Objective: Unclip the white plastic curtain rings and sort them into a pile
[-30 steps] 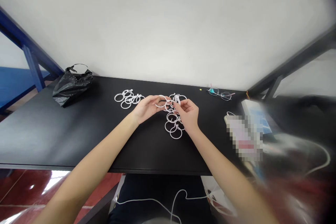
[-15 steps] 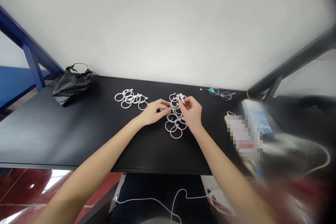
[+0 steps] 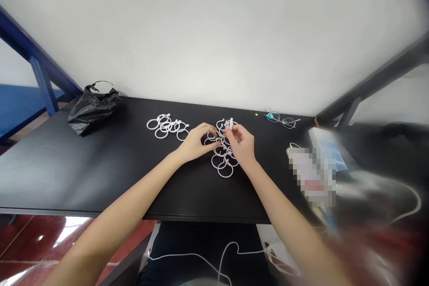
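Several white plastic rings with small knobbed clasps, like shower curtain rings, lie overlapping in a pile on the black table. My right hand pinches one white ring, seen nearly edge-on above the pile's far end. On the pile's left side, my left hand has its thumb and fingers apart and curved around a loose ring. Whether its fingertips touch that ring I cannot tell. Farther left, a second group of white rings lies apart from both hands.
A black plastic bag stands at the back left. Eyeglasses lie near the wall at the right. A white box and a blurred-out object sit at the right side. A white cable runs across my lap.
My left thumb and fingers have spread apart, and a ring now shows between them at the pile's left. My right hand has shifted slightly left, turning its ring more upright.
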### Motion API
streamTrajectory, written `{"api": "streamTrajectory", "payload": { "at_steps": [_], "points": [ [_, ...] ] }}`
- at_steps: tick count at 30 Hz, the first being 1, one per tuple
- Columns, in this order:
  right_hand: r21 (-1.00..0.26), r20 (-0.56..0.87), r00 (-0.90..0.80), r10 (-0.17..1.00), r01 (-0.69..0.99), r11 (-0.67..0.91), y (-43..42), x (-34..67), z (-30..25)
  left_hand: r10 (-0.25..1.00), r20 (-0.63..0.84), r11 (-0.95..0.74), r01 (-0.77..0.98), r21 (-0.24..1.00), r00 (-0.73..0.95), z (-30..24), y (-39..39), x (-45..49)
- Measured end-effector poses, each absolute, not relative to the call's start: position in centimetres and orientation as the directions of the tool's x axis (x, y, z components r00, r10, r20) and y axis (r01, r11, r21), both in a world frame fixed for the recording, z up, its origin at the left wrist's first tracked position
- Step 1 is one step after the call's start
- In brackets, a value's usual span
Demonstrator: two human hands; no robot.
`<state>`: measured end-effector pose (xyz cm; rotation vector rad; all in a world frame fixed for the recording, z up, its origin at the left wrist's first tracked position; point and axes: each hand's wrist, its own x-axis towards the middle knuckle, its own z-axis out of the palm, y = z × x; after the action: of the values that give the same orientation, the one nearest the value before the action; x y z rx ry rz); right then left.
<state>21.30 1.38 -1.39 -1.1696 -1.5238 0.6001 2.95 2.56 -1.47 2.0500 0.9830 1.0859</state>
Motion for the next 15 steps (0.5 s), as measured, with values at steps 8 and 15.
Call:
{"api": "streamTrajectory", "payload": {
  "at_steps": [8, 15],
  "points": [
    [-0.583, 0.644, -0.204, 0.737, 0.493, 0.646, 1.11, 21.07, -1.39, 0.836, 0.334, -0.391, 0.047, 0.919, 0.436, -1.62, 2.62, 3.03],
    [-0.47, 0.687, -0.334, 0.645, 0.472, 0.746, 1.21, 20.76, -2.02, 0.891, 0.255, -0.269, -0.015, 0.963, 0.377, -1.18, 3.19, 3.05]
  ]
}}
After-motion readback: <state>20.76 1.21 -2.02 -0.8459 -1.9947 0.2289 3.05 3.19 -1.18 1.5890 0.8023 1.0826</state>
